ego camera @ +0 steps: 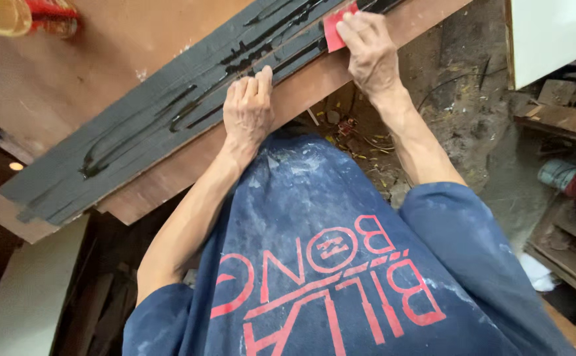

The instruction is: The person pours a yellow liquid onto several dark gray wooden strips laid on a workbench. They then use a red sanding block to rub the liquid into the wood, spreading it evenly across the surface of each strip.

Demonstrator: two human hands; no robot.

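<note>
We look down over a blue shirt (341, 264) with red lettering, dusted white, at a brown wooden workbench (70, 72) that fills the frame from 9 to 12 o'clock.

A long dark grey board (162, 105) lies on the bench, running diagonally from about 8 o'clock up toward 1 o'clock. Wet black streaks (248, 56) run along its length, glossier than the grey around them.

Left hand (248, 109): flat, fingers together and extended, not closed on anything. Fingertips rest on the near edge of the grey board, palm over the brown bench edge. It sits near the frame's centre, slightly toward 12 o'clock.

Right hand (367, 49): at 1 o'clock, fingers curled down over a small red card-like scraper (333, 28), pinching it against the board's surface. The scraper's left part shows past the fingertips; the rest is hidden under the hand. It touches the board right where the black streaks run.

At 11 o'clock, in the frame's corner, a yellowish container (1, 16) and something red beside it, cut off by the edge. At 3 o'clock, rough wooden shelving (565, 224) with scraps and a pale blue can (555, 175). Below the bench edge, at 1 to 2 o'clock, a dirty floor (459, 99) with small debris.
</note>
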